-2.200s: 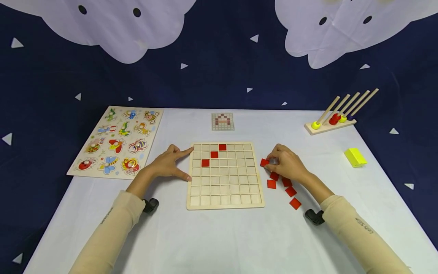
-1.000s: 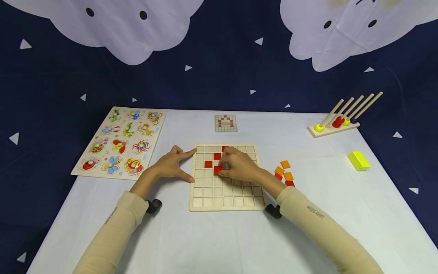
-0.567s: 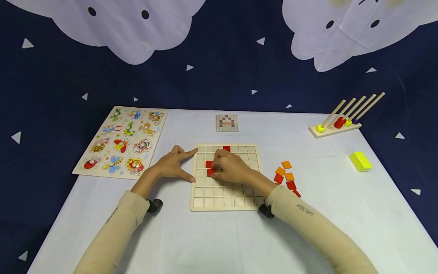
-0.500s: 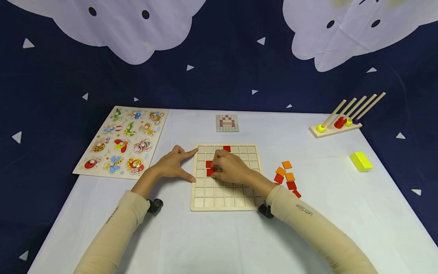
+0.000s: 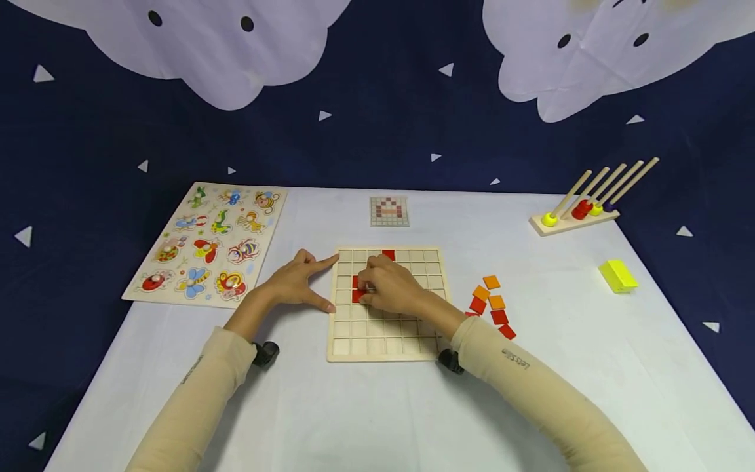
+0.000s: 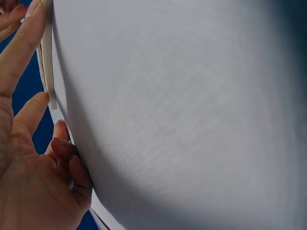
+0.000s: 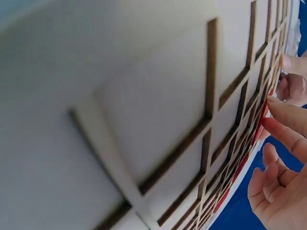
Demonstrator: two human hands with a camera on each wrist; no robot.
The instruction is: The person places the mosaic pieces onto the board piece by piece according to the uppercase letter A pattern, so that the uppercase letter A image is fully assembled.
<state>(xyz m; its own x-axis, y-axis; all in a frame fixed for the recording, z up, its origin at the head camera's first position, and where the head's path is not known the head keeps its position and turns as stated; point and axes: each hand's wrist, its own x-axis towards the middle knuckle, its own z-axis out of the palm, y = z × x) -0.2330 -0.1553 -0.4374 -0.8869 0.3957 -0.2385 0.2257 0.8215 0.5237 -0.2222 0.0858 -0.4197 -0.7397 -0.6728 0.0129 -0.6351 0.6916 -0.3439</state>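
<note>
A wooden grid board [image 5: 377, 347] lies flat in front of me. My left hand [image 5: 293, 282] has its thumb and index finger stretched out against the board's left edge, also seen on the board's edge [image 6: 48, 57] in the left wrist view. Over the upper left cells, my right hand [image 5: 392, 285] pinches a red square tile [image 5: 358, 296] low at the grid, just below another red tile [image 5: 355, 282]. One more red tile [image 5: 388, 254] sits in the top row. The right hand covers the cells behind it. In the right wrist view its fingertips [image 7: 273, 99] meet the red tile.
Loose orange tiles [image 5: 491, 282] and red tiles [image 5: 499, 317] lie right of the board. A pattern card [image 5: 389, 212] is behind it. An insect puzzle [image 5: 206, 249] stands left; a peg stand [image 5: 575, 221] with beads and a yellow block [image 5: 618, 276] are right.
My right hand has gone from the loose tiles to the board with a red tile, then slid slightly left over the grid. Orange tiles it was covering now show. The left hand stays put.
</note>
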